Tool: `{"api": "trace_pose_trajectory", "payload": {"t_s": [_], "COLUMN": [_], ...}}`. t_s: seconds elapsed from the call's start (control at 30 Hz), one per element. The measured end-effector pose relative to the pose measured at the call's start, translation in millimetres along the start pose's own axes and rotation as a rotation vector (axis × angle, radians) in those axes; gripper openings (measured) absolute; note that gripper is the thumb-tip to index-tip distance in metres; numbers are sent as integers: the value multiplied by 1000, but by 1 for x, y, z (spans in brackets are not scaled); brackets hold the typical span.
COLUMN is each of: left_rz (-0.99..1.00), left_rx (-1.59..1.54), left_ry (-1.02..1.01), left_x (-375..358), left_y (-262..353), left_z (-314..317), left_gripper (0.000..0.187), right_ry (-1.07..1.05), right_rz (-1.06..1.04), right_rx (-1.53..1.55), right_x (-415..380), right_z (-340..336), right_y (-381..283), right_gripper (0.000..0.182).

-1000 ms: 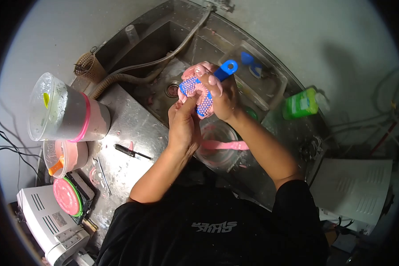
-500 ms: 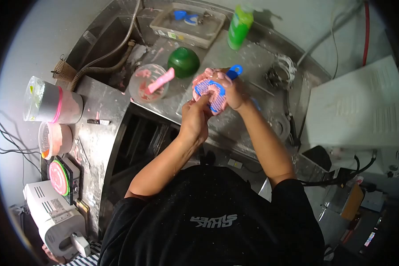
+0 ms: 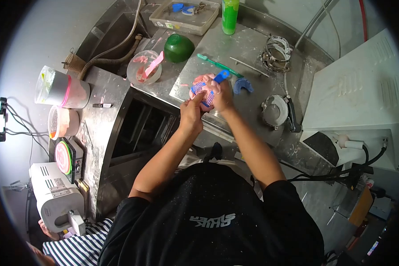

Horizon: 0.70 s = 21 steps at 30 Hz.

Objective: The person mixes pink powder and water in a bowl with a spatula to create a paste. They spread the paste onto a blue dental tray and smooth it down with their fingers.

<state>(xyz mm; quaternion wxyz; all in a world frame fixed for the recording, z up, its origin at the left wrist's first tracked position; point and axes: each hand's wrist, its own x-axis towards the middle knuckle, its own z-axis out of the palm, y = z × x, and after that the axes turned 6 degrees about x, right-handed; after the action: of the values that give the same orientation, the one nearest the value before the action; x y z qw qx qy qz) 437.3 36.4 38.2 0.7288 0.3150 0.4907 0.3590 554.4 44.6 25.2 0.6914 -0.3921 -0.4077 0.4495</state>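
Note:
Over the front of the metal bench I hold a blue perforated dental impression tray [image 3: 199, 88] with pink impression material bulging round it. My right hand [image 3: 224, 95] is wrapped round its right side, near the blue handle [image 3: 221, 76]. My left hand [image 3: 191, 116] is closed on the tray's near side, fingers pressed against its perforated face. To the right, beside my right hand, lies a blue horseshoe-shaped piece [image 3: 243, 85]. Behind it are a green toothbrush [image 3: 215, 64] and a thin metal rod [image 3: 249, 66]. A clear bowl [image 3: 133, 73] with pink residue holds a pink spatula [image 3: 154, 65].
A green rubber bowl [image 3: 178, 48], a green bottle [image 3: 229, 17] and a plastic bin [image 3: 201, 27] stand at the back. Metal articulator-like rings [image 3: 275, 111] lie right, near a white cabinet [image 3: 350, 84]. Tubs [image 3: 66, 91] line the left bench; someone in a striped sleeve [image 3: 77, 246] is lower left.
My hands and the tray have shifted slightly left, still gripping it. The view has tilted, bringing the toothbrush, the blue horseshoe-shaped piece and the striped sleeve into clearer sight.

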Motion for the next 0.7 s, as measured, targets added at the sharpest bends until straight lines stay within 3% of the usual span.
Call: {"api": "trace_pose_trajectory", "payload": {"t_s": [0.13,0.17,0.27,0.37,0.47,0.6,0.7], "left_rz": [-11,-28,-48,-73,-55,-83,-44], "left_rx": [18,4,-26,-64,-174,-148,-204], "left_ry": [-72,-74,-74,-58,-12,109,149], "left_x": [-10,-6,3,7,21,42,32], "left_y": [14,13,10,9,2,-9,-1], "left_z": [-2,-4,-8,-8,-11,-20,-7], "left_gripper": [34,34,35,33,30,25,24], "right_ry": [-226,-472,-206,-81,76,354,419], "right_rz": [100,209,226,233,208,-45,-214], "right_rx": [85,127,68,96,-63,-358,-377], "right_x": [7,20,18,14,11,-3,-1], "right_z": [-9,-17,-7,6,16,41,43], "right_y": [-20,-23,-5,-1,6,19,28], "right_gripper": [31,32,36,38,40,44,37]}}
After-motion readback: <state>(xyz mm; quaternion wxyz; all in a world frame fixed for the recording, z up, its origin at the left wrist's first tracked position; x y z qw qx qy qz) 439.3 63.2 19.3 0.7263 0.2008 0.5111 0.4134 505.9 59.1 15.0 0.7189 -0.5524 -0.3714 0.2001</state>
